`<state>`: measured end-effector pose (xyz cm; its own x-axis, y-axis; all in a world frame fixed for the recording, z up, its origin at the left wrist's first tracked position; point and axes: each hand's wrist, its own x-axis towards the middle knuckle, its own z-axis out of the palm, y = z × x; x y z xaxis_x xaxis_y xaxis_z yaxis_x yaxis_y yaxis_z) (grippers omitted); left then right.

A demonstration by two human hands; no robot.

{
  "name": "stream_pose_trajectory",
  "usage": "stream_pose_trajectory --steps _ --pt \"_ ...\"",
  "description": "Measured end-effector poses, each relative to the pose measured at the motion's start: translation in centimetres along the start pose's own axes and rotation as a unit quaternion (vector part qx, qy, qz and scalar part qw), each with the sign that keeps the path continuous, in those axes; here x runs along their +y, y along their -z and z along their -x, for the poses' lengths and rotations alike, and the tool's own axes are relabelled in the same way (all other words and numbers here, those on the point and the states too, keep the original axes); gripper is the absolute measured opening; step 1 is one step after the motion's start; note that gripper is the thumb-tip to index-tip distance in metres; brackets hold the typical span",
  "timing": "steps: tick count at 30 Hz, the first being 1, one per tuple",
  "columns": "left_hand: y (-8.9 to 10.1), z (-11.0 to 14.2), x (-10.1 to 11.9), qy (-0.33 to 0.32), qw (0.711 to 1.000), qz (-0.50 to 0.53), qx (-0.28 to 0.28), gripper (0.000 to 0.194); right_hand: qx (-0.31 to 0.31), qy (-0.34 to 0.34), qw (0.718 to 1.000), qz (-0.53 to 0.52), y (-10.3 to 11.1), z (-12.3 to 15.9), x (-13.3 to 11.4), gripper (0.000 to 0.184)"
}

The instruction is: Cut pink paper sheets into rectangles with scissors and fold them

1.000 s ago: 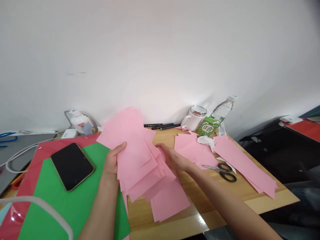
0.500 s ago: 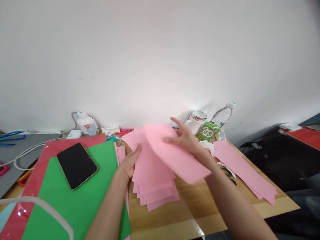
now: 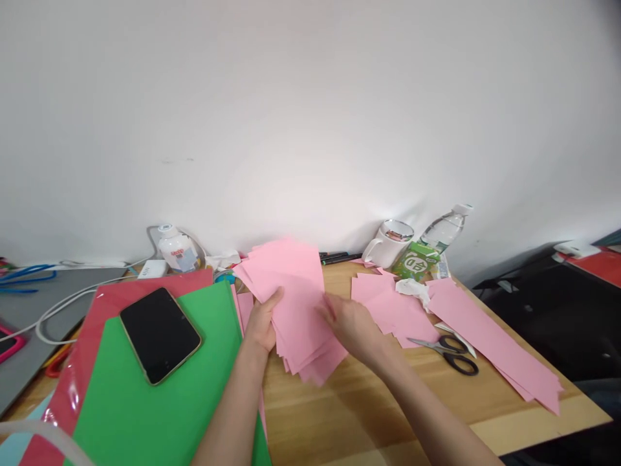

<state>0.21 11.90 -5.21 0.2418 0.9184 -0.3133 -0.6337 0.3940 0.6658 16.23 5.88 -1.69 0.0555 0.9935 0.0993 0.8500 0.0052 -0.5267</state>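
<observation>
A fanned stack of pink paper sheets is held up between both hands over the wooden table. My left hand is closed on the stack's left edge, thumb lying on top. Along the right edge, my right hand grips the same sheets, its fingertips partly hidden. The sheets are uneven, with corners sticking out at top and bottom. To the right lie loose pink paper pieces and black-handled scissors. Long pink paper strips rest farther right.
At left, a phone lies on green paper over a red folder. Along the wall stand a white bottle, a white mug, a green box and a tilted water bottle. Crumpled tissue sits nearby.
The right hand has brought its lifted sheets down and left onto the stack, and now holds the stack's right edge. The scissors and loose pieces at right have come into view.
</observation>
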Motion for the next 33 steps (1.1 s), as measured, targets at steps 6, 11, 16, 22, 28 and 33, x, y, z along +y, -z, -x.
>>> stream_pose_trajectory --steps 6,11,16,22,28,33 --pt "-0.8 0.8 -0.1 -0.031 0.996 -0.074 -0.042 0.039 -0.02 0.022 0.967 -0.255 0.0 -0.4 1.8 0.028" --pt "-1.7 1.6 -0.6 -0.067 0.976 -0.199 -0.057 0.046 0.017 0.085 0.95 -0.3 -0.5 -0.5 2.0 0.04" --pt "-2.8 2.4 -1.1 -0.109 0.979 -0.163 -0.051 0.044 0.093 0.005 0.931 -0.352 -0.8 1.0 1.5 0.025" --pt "-4.6 3.8 -0.4 -0.231 0.927 -0.294 -0.042 0.039 0.016 -0.039 0.819 -0.572 1.1 0.5 0.6 0.033" --pt "-6.2 4.3 3.2 -0.287 0.88 -0.363 -0.105 0.024 0.172 -0.004 0.841 -0.512 3.3 0.3 -2.2 0.027" --pt "-4.9 4.5 2.0 -0.354 0.861 -0.36 -0.061 0.009 0.241 0.102 0.919 -0.295 1.5 0.3 -4.0 0.029"
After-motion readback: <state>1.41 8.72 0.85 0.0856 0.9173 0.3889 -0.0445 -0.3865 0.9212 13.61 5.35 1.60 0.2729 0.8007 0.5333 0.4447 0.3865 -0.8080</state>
